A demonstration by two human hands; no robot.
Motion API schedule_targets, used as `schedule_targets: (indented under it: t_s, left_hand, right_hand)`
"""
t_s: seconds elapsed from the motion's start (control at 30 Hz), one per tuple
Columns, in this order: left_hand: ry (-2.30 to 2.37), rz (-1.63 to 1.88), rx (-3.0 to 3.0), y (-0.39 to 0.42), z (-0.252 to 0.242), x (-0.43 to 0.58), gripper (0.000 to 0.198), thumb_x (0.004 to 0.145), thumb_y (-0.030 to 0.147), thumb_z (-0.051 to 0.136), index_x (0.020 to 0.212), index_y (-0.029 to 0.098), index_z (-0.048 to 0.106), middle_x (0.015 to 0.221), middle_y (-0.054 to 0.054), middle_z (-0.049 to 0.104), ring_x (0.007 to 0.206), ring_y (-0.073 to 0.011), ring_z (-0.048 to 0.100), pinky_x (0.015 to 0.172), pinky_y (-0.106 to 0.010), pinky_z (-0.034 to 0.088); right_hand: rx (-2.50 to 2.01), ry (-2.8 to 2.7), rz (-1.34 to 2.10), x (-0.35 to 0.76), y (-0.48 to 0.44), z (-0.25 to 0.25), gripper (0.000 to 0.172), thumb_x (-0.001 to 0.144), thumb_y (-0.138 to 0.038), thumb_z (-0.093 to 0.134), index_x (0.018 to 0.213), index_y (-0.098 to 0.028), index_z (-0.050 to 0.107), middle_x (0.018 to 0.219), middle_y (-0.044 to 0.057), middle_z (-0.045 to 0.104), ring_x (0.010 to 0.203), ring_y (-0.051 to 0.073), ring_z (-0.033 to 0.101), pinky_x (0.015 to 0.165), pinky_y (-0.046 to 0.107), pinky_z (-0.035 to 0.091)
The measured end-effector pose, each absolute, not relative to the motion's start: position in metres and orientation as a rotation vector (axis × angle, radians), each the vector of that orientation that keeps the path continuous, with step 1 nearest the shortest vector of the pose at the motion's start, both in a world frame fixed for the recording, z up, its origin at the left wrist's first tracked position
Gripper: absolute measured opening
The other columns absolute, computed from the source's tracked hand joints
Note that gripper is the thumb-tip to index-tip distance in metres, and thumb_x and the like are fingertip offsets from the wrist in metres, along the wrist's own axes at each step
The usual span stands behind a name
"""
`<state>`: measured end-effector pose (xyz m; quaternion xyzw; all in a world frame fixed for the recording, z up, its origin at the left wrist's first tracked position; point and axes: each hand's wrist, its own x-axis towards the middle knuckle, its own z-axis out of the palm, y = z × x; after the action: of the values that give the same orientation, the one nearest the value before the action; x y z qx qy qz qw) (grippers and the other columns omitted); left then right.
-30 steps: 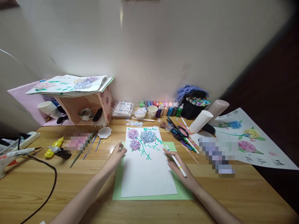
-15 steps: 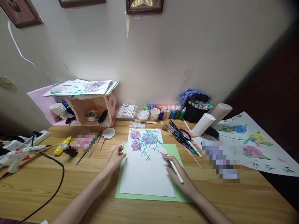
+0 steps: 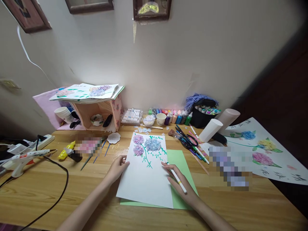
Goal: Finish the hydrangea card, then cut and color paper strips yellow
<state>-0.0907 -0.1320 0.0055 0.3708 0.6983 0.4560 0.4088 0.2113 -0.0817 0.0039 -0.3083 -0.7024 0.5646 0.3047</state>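
Note:
A white sheet of paper (image 3: 144,184) lies turned at a slight angle over a light green sheet (image 3: 184,189), which shows along the right and bottom. Pink, purple and blue hydrangea heads (image 3: 153,144) with green stems and leaves fill the upper part of the white sheet; its lower half is blank. My left hand (image 3: 117,169) pinches the white sheet's left edge between curled fingers and thumb. A white marker (image 3: 178,179) with a yellow band is gripped in my right hand (image 3: 186,189), its upper end by my fingertips near the sheet's right edge.
Scissors (image 3: 189,140) and pens lie right of the sheets, near white rolls (image 3: 211,130) and a flower picture (image 3: 240,154). Behind are paint bottles (image 3: 178,118), a paper cup (image 3: 161,119) and a marker box (image 3: 131,116). A glue gun (image 3: 20,163) with cable is at left.
The white sheet has turned and slid left across the green sheet, baring more green on the right. My left hand has closed on its edge; the right still holds the marker.

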Motion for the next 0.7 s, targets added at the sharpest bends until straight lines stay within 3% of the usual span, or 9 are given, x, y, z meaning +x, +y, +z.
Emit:
schedule_targets:
  t_s: [0.2,0.43,0.7]
  left_hand:
    - [1.603,1.182,0.989,-0.153,0.005,-0.086,0.03,0.073,0.042,0.062,0.09,0.016,0.058,0.073,-0.002,0.068,0.07,-0.0194,0.063,0.063,-0.026,0.046]
    - [1.553,1.407,0.831,-0.158,0.008,-0.079,0.034,0.072,0.045,0.065,0.089,0.017,0.057,0.082,-0.003,0.07,0.076,-0.0194,0.065,0.065,-0.025,0.048]
    - [1.577,1.484,0.867,-0.131,0.01,-0.083,0.045,0.069,0.051,0.066,0.095,0.015,0.059,0.088,-0.007,0.07,0.083,-0.0221,0.065,0.072,-0.028,0.051]
  right_hand:
    - [-0.94,-1.648,1.437,0.213,-0.067,-0.006,0.028,0.091,-0.045,0.041,0.108,-0.026,0.052,0.133,0.01,0.051,0.128,0.025,0.041,0.104,0.049,0.035]
    - [-1.017,-1.574,1.404,0.215,-0.05,0.006,0.032,0.089,-0.048,0.043,0.108,-0.024,0.052,0.114,0.011,0.059,0.101,0.026,0.059,0.082,0.039,0.051]
    - [-1.015,-1.881,1.257,0.192,-0.049,0.02,0.019,0.086,-0.04,0.052,0.084,-0.02,0.053,0.073,0.0,0.056,0.065,0.015,0.052,0.059,0.023,0.043]
